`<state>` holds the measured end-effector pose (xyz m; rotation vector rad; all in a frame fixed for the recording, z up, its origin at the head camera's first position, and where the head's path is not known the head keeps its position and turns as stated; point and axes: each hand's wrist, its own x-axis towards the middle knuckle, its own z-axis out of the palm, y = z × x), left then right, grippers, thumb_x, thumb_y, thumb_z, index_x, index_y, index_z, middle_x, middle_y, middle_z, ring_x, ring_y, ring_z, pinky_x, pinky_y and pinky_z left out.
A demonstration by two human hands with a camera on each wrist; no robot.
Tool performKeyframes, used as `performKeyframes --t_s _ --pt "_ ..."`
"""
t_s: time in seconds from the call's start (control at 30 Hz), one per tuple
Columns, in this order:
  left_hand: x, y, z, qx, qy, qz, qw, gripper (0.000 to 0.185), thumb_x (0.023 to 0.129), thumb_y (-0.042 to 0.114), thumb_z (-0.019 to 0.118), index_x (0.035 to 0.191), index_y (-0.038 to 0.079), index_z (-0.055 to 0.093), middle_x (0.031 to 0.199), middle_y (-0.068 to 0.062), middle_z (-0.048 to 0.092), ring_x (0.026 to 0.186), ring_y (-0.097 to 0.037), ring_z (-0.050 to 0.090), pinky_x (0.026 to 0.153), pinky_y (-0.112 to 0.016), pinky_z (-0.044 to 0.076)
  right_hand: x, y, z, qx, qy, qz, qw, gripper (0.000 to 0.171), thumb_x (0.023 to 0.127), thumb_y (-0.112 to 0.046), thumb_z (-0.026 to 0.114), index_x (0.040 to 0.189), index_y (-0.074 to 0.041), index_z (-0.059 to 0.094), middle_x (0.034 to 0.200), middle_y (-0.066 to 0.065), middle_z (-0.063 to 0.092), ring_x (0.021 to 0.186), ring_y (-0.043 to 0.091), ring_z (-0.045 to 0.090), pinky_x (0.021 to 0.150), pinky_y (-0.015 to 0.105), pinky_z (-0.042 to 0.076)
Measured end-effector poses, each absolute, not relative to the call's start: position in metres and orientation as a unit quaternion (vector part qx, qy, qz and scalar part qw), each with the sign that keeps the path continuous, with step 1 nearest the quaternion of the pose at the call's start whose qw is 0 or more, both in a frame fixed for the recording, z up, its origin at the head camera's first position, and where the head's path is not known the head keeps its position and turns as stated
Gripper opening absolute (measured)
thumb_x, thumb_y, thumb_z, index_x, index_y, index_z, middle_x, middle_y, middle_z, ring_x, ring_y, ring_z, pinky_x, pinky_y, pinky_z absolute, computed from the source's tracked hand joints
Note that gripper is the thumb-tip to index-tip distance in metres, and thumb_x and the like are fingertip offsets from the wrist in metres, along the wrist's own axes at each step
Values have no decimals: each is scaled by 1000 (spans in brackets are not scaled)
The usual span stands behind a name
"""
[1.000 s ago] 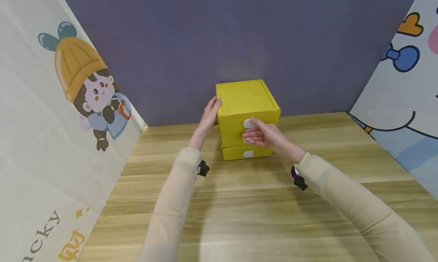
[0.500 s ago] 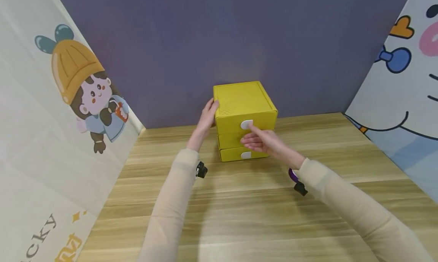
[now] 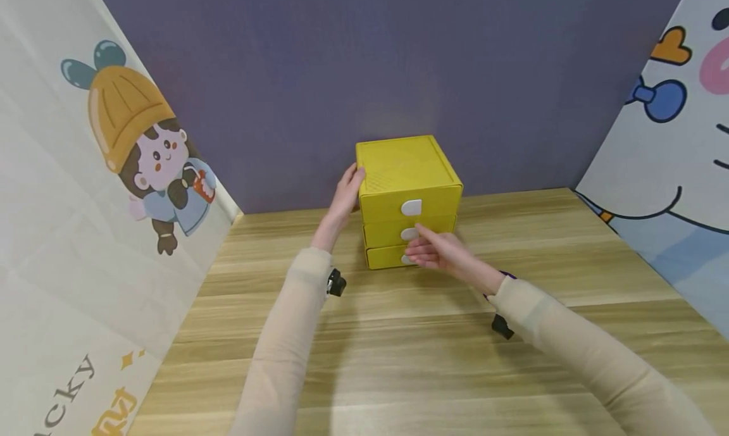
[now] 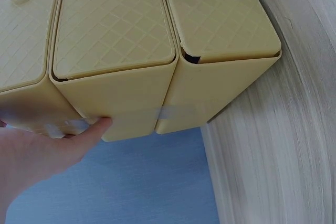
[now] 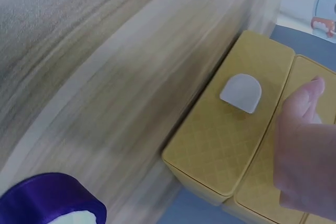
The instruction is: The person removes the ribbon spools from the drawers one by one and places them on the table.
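Soft, even light fills the head view, with pale glare on the bench [image 3: 393, 379] below the right hand [image 3: 447, 252] and faint shadow closer to it. The wrist views look duller and hazier, the bench bowed, probably by the lens.

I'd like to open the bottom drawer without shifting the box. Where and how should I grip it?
Probably by its white handle, from the front with the right hand, pinching the edges: this tab seems to stand out from the otherwise flat front of the bottom drawer. The left hand, against the yellow box on its left, could steady it.
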<state>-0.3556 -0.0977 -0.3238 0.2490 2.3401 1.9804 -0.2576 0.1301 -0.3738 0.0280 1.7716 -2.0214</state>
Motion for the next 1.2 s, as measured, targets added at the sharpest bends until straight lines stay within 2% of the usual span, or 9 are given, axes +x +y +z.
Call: performKeyframes --t_s 0.23,0.63,0.8,1.2 --pt "-353 -96 -323 75 754 652 36 69 104 51 40 161 20 15 168 -2 16 155 -25 18 123 -51 26 -262 130 -385 19 642 -731 231 68 101 -48 50 131 13 51 87 1 77 79 8 74 76 21 60" --pt "-352 -94 -321 78 750 656 35 68 104 48 40 161 19 16 168 -3 17 154 -25 19 124 -49 24 -267 129 -386 38 629 -743 226 67 103 -44 50 136 13 47 86 0 77 77 7 73 74 19 59" --pt "-351 -94 -321 74 747 659 41 67 104 49 40 161 22 16 168 -2 16 154 -25 21 120 -53 31 -270 128 -386 44 627 -743 229 66 102 -45 50 136 12 48 87 1 77 77 7 74 75 19 59" --pt "-351 -96 -321 70 749 658 35 68 104 50 40 161 22 16 168 -2 16 154 -25 19 121 -52 28 -272 125 -386 28 618 -749 236 63 103 -41 50 139 11 46 90 1 77 80 7 74 76 19 59"
